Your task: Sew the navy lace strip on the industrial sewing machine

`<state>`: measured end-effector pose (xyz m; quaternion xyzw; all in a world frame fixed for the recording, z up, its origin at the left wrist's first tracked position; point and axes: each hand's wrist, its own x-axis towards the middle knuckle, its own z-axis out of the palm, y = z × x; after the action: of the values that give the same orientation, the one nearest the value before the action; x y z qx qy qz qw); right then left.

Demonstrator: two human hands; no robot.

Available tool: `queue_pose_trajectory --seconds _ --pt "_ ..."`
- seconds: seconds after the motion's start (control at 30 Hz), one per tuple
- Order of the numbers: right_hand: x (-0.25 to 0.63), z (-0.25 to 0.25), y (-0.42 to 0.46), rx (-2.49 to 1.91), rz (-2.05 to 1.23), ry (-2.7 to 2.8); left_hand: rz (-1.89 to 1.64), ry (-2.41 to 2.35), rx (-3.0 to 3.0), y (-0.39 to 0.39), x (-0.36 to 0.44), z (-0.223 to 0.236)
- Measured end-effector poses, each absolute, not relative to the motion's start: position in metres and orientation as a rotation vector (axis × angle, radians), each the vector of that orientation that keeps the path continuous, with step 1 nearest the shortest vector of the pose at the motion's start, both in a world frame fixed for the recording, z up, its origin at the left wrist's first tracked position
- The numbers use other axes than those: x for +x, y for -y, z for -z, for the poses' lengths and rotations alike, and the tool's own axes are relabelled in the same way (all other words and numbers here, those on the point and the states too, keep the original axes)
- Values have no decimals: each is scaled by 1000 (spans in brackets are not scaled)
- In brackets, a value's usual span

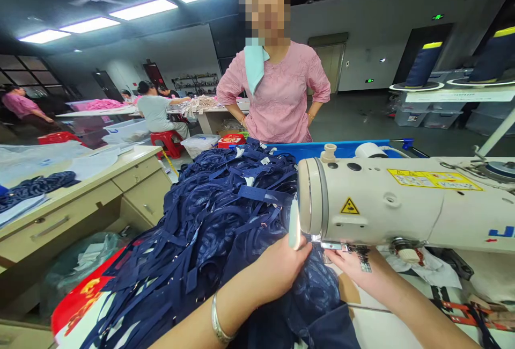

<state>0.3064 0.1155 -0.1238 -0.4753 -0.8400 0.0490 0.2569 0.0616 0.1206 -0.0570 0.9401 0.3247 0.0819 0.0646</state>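
Note:
A cream sewing machine [362, 193] reaches in from the right, its needle area low at the left end of the head. Just left of the needle, my left hand [284, 266] is closed on a navy bra [316, 284] with sheer, shiny fabric. My right hand [358, 266] lies under the machine head, its fingertips together at the fabric edge beside the presser foot. Part of that hand is hidden by the machine and a small metal attachment. A large heap of navy bras [209, 220] with straps and white tags spreads leftward from my left arm.
Facing me behind the heap stands a person in a pink top [277, 91]. A cream desk with drawers [80, 204] is at left. Navy thread cones [424, 67] stand at upper right. Orange-handled tools [454, 311] lie at lower right. Other people sit farther back.

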Motion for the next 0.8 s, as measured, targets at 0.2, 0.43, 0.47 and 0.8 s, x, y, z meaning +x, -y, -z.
queue_pose_trajectory --seconds 0.2,0.43,0.47,0.8 --pt "311 131 -117 -1301 102 2412 -269 -965 2822 -122 62 58" --pt "316 138 -123 -1286 170 2473 -273 -960 2795 -122 62 59" --pt "317 138 -125 -1278 165 2509 -278 -957 2793 -122 62 59" --pt "315 135 -126 -1302 271 2502 -239 -1018 2809 -122 63 57"
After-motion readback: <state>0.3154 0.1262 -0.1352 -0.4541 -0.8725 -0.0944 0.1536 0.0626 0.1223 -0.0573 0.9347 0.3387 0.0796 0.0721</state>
